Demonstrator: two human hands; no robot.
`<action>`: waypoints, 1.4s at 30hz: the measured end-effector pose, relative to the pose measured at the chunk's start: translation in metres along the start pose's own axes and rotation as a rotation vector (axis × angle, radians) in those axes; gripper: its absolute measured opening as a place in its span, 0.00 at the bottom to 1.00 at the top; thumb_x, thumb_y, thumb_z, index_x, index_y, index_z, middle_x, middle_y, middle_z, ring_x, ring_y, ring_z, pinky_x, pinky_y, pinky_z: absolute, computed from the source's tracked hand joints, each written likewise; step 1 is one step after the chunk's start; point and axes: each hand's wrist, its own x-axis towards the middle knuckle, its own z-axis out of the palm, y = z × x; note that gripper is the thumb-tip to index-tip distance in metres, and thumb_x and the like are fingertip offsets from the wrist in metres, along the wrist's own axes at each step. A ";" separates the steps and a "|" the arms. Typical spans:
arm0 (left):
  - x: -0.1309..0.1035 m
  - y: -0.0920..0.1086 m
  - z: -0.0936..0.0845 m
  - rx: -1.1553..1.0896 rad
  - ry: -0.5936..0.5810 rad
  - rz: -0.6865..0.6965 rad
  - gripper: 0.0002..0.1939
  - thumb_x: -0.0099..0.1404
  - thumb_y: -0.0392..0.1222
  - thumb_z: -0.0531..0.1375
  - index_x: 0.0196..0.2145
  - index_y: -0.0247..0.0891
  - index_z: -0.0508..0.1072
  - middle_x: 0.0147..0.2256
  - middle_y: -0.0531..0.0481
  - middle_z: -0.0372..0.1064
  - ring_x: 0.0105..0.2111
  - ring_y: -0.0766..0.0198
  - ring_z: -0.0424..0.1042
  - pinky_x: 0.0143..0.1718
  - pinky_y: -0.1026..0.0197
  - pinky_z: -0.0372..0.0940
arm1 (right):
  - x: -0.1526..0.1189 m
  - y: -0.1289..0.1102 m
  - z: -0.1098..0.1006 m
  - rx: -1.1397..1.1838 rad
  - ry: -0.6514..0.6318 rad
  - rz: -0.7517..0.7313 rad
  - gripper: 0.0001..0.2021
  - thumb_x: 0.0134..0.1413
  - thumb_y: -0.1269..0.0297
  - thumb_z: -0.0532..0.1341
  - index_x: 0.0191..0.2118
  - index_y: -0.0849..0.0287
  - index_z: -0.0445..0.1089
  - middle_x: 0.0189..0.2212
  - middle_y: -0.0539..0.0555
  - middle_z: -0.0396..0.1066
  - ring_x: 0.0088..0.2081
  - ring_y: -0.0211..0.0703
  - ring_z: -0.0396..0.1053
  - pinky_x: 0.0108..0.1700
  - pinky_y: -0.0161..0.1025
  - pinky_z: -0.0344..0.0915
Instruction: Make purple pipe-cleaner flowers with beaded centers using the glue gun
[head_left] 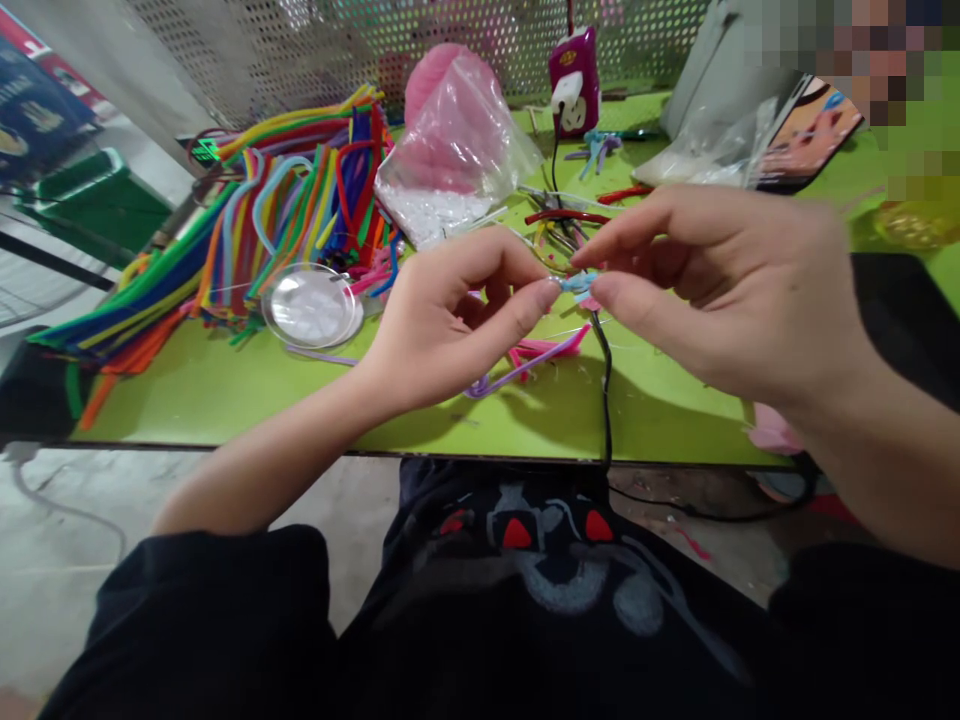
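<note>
My left hand (454,325) pinches a small light-blue fuzzy piece (577,284), likely to steady it; whether my right hand (739,285) clamps it, I cannot tell.

I find the blue scrap (579,284) too tiny to make out, one end hidden by the left hand (446,315); whether the right hand (739,280) pinches it, I can't tell. Below right of the grip, the wrist (832,400) partly hides a pink lump (771,430); far left, a blue panel (41,110) runs out of sight.
</note>
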 end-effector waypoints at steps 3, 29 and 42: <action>-0.001 0.000 0.002 -0.040 0.008 -0.011 0.16 0.68 0.56 0.74 0.35 0.43 0.80 0.30 0.52 0.75 0.28 0.68 0.68 0.21 0.63 0.58 | -0.001 0.000 0.002 -0.230 0.013 -0.250 0.01 0.69 0.66 0.67 0.43 0.57 0.77 0.31 0.48 0.75 0.29 0.32 0.68 0.33 0.35 0.63; -0.005 -0.006 -0.005 -0.055 -0.035 0.004 0.05 0.72 0.45 0.71 0.42 0.44 0.86 0.37 0.53 0.83 0.31 0.67 0.75 0.26 0.61 0.66 | -0.005 -0.003 0.003 -0.439 0.016 -0.505 0.05 0.68 0.74 0.64 0.44 0.56 0.73 0.36 0.53 0.77 0.36 0.41 0.72 0.38 0.40 0.66; 0.001 -0.013 -0.018 -0.423 -0.295 -0.126 0.16 0.64 0.35 0.77 0.48 0.46 0.85 0.41 0.52 0.86 0.36 0.66 0.85 0.31 0.70 0.77 | -0.006 -0.002 0.003 -0.367 -0.041 -0.455 0.05 0.73 0.73 0.62 0.45 0.56 0.73 0.39 0.49 0.78 0.38 0.36 0.76 0.40 0.37 0.70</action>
